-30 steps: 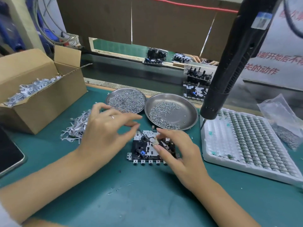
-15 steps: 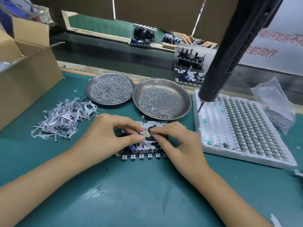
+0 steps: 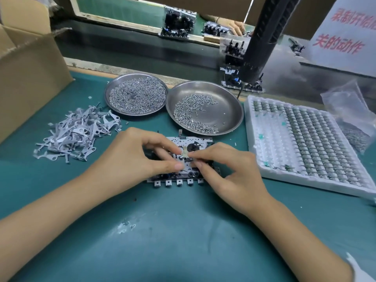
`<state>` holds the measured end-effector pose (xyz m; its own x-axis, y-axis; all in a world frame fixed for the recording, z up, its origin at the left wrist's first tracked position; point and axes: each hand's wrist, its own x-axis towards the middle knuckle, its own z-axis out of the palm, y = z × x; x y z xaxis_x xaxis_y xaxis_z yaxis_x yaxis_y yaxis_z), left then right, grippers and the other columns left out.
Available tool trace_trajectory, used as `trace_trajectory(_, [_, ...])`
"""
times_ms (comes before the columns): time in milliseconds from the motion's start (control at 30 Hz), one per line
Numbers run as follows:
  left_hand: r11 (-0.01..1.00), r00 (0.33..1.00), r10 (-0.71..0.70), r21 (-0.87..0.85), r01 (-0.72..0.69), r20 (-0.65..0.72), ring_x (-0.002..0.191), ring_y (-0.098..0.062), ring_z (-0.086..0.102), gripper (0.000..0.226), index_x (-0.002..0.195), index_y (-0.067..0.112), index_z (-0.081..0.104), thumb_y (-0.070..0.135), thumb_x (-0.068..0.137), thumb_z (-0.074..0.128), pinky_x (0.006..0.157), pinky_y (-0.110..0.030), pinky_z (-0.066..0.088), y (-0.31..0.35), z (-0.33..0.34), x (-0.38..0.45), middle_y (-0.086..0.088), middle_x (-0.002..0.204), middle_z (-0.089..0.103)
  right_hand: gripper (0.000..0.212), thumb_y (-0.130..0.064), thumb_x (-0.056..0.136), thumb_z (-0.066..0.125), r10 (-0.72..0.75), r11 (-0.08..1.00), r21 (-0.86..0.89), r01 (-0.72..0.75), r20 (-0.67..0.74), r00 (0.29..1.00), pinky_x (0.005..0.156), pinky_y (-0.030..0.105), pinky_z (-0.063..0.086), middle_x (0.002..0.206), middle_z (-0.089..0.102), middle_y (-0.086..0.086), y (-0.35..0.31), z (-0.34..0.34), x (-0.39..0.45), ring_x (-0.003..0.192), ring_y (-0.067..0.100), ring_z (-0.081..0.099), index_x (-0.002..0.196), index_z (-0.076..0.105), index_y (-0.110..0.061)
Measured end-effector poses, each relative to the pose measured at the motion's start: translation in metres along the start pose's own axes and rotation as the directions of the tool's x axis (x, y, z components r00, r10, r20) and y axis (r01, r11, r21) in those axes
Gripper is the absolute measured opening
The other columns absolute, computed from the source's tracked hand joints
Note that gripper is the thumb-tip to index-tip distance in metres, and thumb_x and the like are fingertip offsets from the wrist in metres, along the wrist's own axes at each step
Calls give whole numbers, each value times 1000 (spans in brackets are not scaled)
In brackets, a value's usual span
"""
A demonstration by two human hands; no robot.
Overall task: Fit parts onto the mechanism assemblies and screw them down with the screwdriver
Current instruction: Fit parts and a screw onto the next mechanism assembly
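Left hand (image 3: 130, 157) and right hand (image 3: 230, 169) both pinching small pale part (image 3: 184, 152) atop mechanism assembly (image 3: 179, 176) on green desk (image 3: 183, 231) (screwdriver (image 3: 262, 39) hanging above, ungripped).

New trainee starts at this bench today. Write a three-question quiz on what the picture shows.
1. True or false: the hanging black electric screwdriver is in a hand.
2. Which round steel dish holds fewer screws? A) left dish B) right dish
3. Fill in: the pile of grey metal levers lies to the ___ of the grey-and-black mechanism assembly.

Key: 1 false; both the left hand and right hand are pinching a small pale part at the assembly. 2 B. 3 left.
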<state>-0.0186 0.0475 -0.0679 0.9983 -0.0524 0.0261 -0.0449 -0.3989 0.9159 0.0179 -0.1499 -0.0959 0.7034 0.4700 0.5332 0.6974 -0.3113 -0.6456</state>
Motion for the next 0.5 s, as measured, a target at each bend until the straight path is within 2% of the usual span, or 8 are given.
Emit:
trace_trajectory(67, [1000,1000,-17,-6,17,6,73,-26,68,29,81,40,72,41,53,80,61,-32,56,1,1,0,8,67,72,18,-3,79,67,12,1000,-4,-12,4,1000,73,27,51,80,70,0,-1,0,0,76,13,63,95,75,-8])
trace_trajectory(133, [999,999,-34,-24,34,10,68,-26,68,29,81,41,72,42,53,80,61,-32,56,2,1,1,8,68,73,19,-3,79,66,35,999,7,-35,15,999,74,27,51,80,70,2,-2,0,0,78,14,63,95,75,-8])
trace_trajectory(200, [999,999,-47,-20,47,17,65,-18,67,26,80,37,74,39,55,81,59,-31,57,1,0,1,7,69,73,19,-5,79,65,61,998,18,-62,31,998,75,24,50,80,70,1,-4,0,1,79,11,62,95,75,-9])
trace_trajectory(300, [998,998,-53,20,53,20,75,-22,70,18,79,30,75,28,64,84,64,-32,56,1,-1,1,8,70,73,19,-5,79,65,88,995,30,-90,59,994,75,15,44,79,67,-3,-4,0,1,77,4,58,95,76,-10])
trace_trajectory(433, [998,999,-9,67,6,43,72,-3,69,16,81,27,75,22,68,83,64,-10,49,3,1,-1,9,70,73,18,-7,78,70,34,999,-23,-31,121,992,76,19,45,81,67,-4,-4,-2,1,78,11,58,95,74,-10])
trace_trajectory(500, [997,999,-1,81,-1,33,73,0,69,16,82,26,75,21,69,82,68,-7,48,3,1,-1,10,70,73,14,-6,77,74,0,997,-74,11,149,989,77,23,46,83,67,0,-2,-2,0,80,16,58,90,75,-8])
